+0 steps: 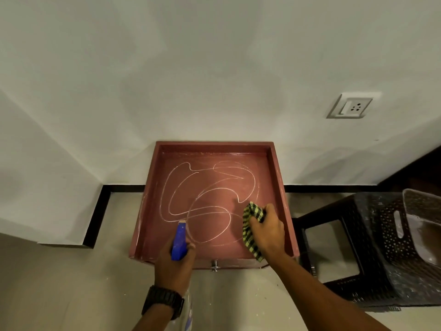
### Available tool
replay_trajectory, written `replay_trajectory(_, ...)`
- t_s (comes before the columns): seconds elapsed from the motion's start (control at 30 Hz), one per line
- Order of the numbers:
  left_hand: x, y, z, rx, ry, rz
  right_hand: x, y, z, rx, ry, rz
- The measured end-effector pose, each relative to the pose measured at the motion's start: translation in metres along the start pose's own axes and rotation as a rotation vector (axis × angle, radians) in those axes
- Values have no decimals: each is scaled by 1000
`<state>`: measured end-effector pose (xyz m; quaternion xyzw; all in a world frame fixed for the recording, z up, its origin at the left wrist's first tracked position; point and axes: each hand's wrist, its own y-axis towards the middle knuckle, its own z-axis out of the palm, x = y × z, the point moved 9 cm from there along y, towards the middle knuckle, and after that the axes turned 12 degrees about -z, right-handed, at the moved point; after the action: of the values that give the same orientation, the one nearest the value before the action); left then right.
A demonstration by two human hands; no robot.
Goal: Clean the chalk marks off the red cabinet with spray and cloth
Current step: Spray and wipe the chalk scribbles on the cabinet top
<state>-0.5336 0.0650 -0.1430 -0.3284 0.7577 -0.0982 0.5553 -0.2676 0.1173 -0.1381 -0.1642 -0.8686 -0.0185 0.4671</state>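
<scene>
The red cabinet (279, 177) stands against the white wall, its rimmed top seen from above. White chalk marks (205, 201) loop across most of that top. My left hand (174, 266) grips a spray bottle (179, 242) with a blue head, its nozzle pointing at the marks near the front left. The clear bottle body hangs below my wrist, which wears a black watch. My right hand (268, 229) holds a bunched yellow-and-black checked cloth (251, 225) on the top near the right rim.
A dark plastic stool (338, 235) stands right of the cabinet, with a perforated grey basket (393, 237) on it. A wall socket (350, 107) sits above right. A metal knob (215, 265) sticks out of the cabinet front. Beige floor lies to the left.
</scene>
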Motion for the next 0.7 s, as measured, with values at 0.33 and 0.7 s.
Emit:
replay_trajectory(0.33, 15, 20, -6, 26, -17, 7, 5, 3, 21, 20, 10, -10)
replay_trajectory(0.7, 8, 31, 3, 26, 19, 4, -1, 11, 22, 13, 0, -31)
